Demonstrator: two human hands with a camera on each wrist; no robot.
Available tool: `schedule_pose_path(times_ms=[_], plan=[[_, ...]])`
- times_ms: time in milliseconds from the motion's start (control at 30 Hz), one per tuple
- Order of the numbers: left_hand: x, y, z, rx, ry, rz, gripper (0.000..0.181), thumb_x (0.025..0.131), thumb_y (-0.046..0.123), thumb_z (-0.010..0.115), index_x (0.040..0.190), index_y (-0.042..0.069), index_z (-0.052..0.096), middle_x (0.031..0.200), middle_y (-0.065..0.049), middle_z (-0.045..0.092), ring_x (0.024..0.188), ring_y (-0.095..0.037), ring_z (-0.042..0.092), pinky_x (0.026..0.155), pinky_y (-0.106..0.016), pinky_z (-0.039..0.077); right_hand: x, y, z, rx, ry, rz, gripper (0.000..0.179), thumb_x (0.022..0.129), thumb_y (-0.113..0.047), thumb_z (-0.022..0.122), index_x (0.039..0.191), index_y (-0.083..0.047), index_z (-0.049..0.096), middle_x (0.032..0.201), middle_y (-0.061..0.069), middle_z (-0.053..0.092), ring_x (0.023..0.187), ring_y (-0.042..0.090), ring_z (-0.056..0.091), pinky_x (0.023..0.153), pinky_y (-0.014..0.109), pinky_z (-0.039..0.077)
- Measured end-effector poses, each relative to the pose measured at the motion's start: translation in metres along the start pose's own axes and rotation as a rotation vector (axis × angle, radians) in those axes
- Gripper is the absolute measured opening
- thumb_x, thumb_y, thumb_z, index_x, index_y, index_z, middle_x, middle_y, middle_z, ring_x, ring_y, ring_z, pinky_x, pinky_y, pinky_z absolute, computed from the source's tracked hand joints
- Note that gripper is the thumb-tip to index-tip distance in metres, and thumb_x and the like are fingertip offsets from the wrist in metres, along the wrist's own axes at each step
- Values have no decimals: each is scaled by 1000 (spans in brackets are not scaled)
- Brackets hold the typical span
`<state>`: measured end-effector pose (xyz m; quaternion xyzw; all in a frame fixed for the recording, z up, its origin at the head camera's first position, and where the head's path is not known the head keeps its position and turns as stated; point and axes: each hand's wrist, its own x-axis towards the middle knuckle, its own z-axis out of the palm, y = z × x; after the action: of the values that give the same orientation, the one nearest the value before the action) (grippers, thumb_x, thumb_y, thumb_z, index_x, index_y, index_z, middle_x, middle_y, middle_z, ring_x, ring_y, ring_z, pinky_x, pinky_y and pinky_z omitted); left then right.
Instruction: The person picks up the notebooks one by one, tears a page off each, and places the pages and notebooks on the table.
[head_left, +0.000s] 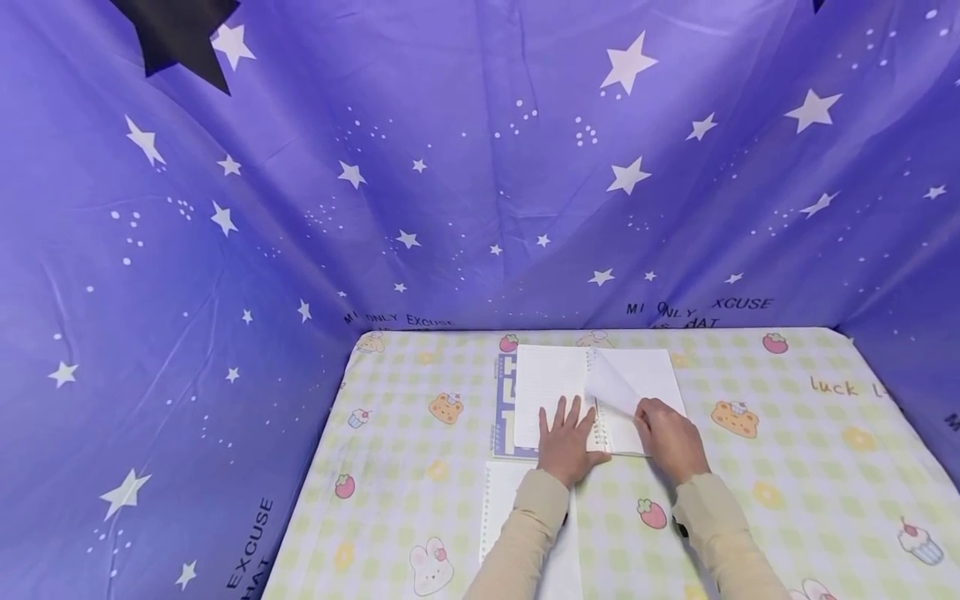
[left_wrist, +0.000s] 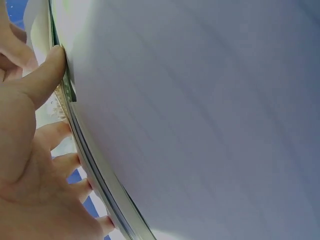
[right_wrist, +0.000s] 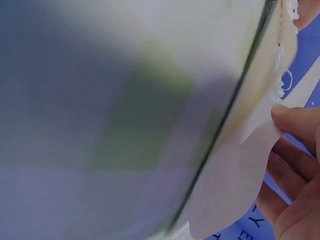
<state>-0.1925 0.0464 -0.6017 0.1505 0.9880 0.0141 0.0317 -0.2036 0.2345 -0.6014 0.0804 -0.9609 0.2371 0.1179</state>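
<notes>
A spiral-bound notebook [head_left: 551,375] lies open on the table, its white coil running down the middle between blank-looking pages. My left hand [head_left: 566,446] rests on the lower left page with fingers spread, the thumb reaching across the coil's lower end. From the right, my right hand [head_left: 671,437] pinches a white page [head_left: 618,390] by its lower edge. This page is bent up diagonally from the coil. In the right wrist view the same page [right_wrist: 235,185] curves between the thumb and fingers. The left wrist view shows the thumb [left_wrist: 50,75] along the notebook's near edge.
Beneath the notebook's left side, a purple cover with pale lettering [head_left: 505,400] sticks out. White paper with a row of holes [head_left: 504,492] lies nearer, partly under the left forearm. A checked cloth [head_left: 405,500] covers the table; purple star-patterned curtains [head_left: 465,167] enclose it.
</notes>
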Motion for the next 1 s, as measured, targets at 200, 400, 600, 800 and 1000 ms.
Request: schedule_pose_path(times_ms=[200, 400, 600, 800, 1000], plan=[[-5, -4, 3, -9, 19, -13, 80, 81, 72, 60, 149, 34, 44, 160, 6, 35, 150, -18, 27, 120, -49, 27, 17, -3, 3, 11, -61, 55, 5, 88, -1, 62, 92, 2, 61, 87, 17, 64, 71, 29, 60, 64, 48, 52], [-1, -3, 8, -27, 29, 10, 80, 82, 72, 59, 150, 34, 43, 161, 6, 33, 151, -18, 24, 121, -49, 25, 31, 1, -2, 0, -76, 147, 47, 94, -13, 64, 133, 10, 49, 119, 36, 60, 101, 52, 62, 87, 61, 51], [3, -1, 9, -30, 20, 5, 81, 81, 73, 59, 150, 35, 42, 161, 8, 32, 151, -17, 24, 121, -48, 26, 42, -1, -7, 24, 44, 74, 38, 101, -17, 55, 133, 4, 58, 116, 32, 65, 102, 51, 62, 88, 62, 49], [4, 0, 12, -54, 18, 0, 81, 81, 73, 59, 150, 35, 42, 161, 8, 32, 151, -17, 23, 121, -48, 25, 42, -5, -6, 71, 83, -27, 34, 100, -7, 54, 134, -2, 60, 131, 22, 62, 119, 44, 57, 101, 60, 44], [4, -1, 11, -20, 13, -7, 82, 81, 75, 57, 151, 37, 40, 161, 9, 31, 151, -16, 22, 122, -47, 24, 29, -4, 4, 78, 8, -104, 37, 98, -3, 56, 134, -4, 60, 136, 21, 59, 126, 41, 53, 105, 58, 41]])
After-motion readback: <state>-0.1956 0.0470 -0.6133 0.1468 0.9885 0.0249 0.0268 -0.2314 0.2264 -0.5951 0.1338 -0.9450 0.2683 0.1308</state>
